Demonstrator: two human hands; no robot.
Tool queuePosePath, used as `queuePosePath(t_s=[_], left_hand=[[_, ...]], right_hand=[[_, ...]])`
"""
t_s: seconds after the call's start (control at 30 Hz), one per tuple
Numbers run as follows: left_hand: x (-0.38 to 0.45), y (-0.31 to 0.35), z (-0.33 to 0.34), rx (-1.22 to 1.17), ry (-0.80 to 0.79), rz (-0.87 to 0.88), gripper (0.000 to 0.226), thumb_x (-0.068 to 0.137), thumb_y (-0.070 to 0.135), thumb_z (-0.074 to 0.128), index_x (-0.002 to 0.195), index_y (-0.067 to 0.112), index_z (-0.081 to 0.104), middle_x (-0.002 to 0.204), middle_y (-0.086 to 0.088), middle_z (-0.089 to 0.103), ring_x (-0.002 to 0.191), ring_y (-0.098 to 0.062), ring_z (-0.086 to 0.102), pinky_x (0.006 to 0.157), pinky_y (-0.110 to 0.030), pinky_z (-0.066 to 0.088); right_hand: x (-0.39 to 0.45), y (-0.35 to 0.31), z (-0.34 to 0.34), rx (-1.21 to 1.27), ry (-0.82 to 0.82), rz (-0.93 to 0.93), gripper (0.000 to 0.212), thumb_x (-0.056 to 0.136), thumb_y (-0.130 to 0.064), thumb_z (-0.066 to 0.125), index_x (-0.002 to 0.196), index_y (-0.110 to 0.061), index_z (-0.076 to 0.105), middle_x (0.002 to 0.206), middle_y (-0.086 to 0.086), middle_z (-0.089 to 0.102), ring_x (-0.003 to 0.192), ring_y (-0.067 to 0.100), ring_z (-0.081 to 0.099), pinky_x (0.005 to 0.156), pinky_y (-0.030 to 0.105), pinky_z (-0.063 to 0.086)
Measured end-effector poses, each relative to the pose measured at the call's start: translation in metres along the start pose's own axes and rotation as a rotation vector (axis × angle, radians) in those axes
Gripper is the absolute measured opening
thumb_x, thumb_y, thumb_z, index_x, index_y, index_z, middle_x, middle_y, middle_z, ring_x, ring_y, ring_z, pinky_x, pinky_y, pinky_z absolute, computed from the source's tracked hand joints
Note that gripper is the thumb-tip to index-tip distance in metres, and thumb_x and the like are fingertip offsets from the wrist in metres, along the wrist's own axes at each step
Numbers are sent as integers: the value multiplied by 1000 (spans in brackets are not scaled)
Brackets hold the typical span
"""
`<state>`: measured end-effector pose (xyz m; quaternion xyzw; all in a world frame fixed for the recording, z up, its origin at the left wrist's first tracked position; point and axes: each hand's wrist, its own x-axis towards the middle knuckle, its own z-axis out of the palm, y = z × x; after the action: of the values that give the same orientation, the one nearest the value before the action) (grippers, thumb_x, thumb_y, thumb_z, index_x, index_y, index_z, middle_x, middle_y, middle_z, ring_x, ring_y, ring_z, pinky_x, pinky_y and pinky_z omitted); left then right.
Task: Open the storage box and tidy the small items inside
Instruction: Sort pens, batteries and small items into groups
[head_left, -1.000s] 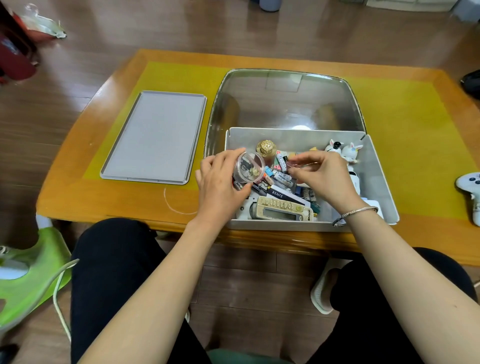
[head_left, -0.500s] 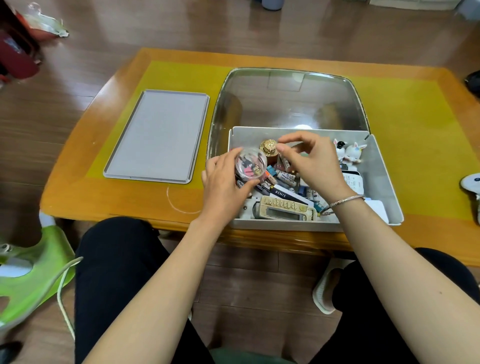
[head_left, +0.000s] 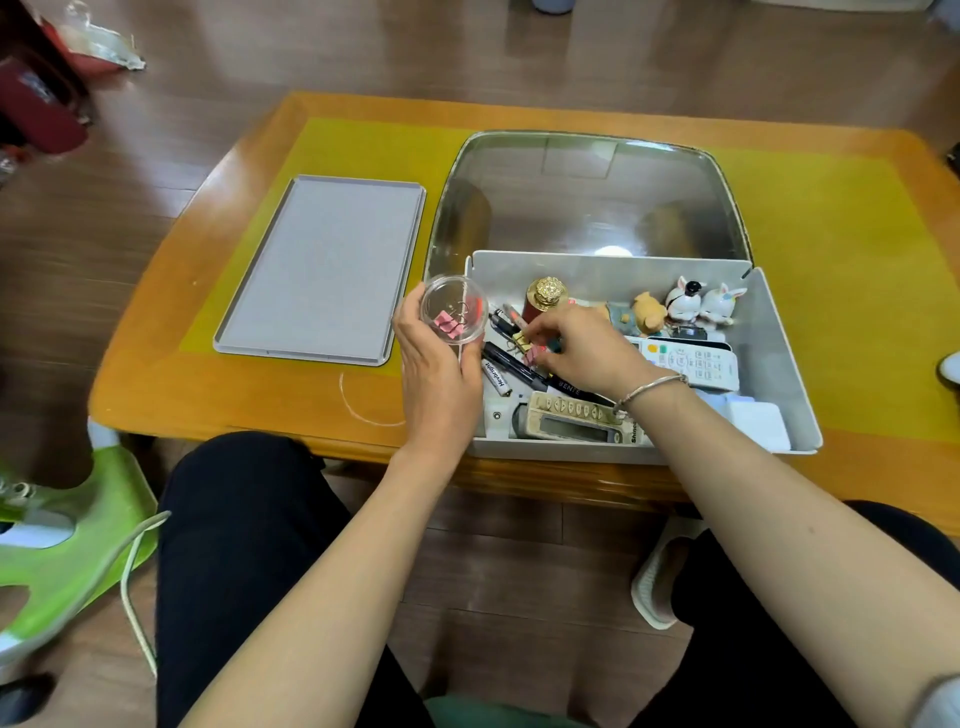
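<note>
The grey storage box (head_left: 769, 332) stands open on the table, its clear lid (head_left: 587, 192) tipped back behind it. Inside lie pens, binder clips, two remotes (head_left: 576, 423), a gold-capped bottle (head_left: 543, 296) and small animal figurines (head_left: 696, 304). My left hand (head_left: 436, 374) grips a small clear round container (head_left: 453, 316) with pink binder clips in it, at the box's left edge. My right hand (head_left: 582, 348) reaches down among the pens, fingertips pinching a small binder clip (head_left: 522, 343).
A flat grey tray (head_left: 322, 270) lies left of the box on the yellow mat (head_left: 841, 249). A white game controller (head_left: 950, 366) peeks in at the right edge. A green stool (head_left: 62, 545) stands by my left knee.
My left hand moved the clear container left, out to the box's edge. My right hand dropped from above the gold-capped bottle down into the pens and clips.
</note>
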<state>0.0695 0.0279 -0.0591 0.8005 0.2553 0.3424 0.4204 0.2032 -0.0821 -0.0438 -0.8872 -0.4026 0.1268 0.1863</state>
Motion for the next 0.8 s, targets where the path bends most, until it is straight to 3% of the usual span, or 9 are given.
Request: queuePosePath(t_s=[0.1, 0.2, 0.27, 0.37, 0.5, 0.67, 0.8], left_hand=[[1, -1, 0, -11, -13, -20, 71, 87, 4, 64, 142, 10, 20, 143, -9, 28, 130, -22, 41, 94, -40, 51], [2, -3, 0, -5, -12, -24, 71, 87, 8, 66, 141, 14, 20, 142, -7, 30, 126, -13, 40, 94, -34, 52], [2, -4, 1, -19, -17, -36, 73, 87, 11, 67, 141, 18, 20, 142, -7, 31, 123, -10, 40, 92, -30, 53], [3, -5, 2, -24, -26, -45, 73, 87, 15, 68, 142, 19, 19, 142, -6, 31, 124, -10, 40, 89, -28, 54], [3, -6, 2, -32, -20, -38, 73, 87, 16, 68, 141, 16, 20, 142, -7, 32, 126, -12, 41, 90, -24, 53], [3, -7, 2, -38, -21, -30, 73, 86, 17, 69, 141, 17, 21, 141, -6, 32, 123, -8, 39, 87, -14, 49], [2, -7, 3, -50, -27, -44, 74, 86, 17, 69, 142, 18, 20, 141, -5, 32, 123, -6, 39, 85, -13, 49]], right_hand=[[6, -5, 5, -127, -137, -76, 47, 85, -7, 60, 129, -23, 56, 114, 5, 53, 102, 24, 55, 86, 36, 48], [11, -11, 7, -212, -188, -156, 54, 85, -9, 57, 134, -27, 47, 107, 4, 50, 92, 23, 53, 71, 33, 44], [11, -12, 6, -239, -212, -157, 50, 80, -10, 62, 126, -25, 48, 102, 2, 51, 90, 22, 53, 67, 32, 41], [9, -10, 4, -188, -227, -110, 32, 74, -7, 63, 98, -23, 49, 89, -3, 52, 86, 22, 56, 68, 34, 47], [2, -1, 5, -113, -89, -77, 15, 79, -5, 59, 80, -20, 56, 76, -6, 58, 80, 20, 59, 72, 30, 47], [-9, 7, -1, 199, 159, 27, 14, 79, -20, 73, 72, -23, 61, 65, -19, 54, 62, -2, 49, 58, 17, 35], [-17, 9, -14, 361, 229, 73, 11, 82, -15, 71, 76, -17, 61, 70, -5, 66, 56, 16, 61, 58, 27, 49]])
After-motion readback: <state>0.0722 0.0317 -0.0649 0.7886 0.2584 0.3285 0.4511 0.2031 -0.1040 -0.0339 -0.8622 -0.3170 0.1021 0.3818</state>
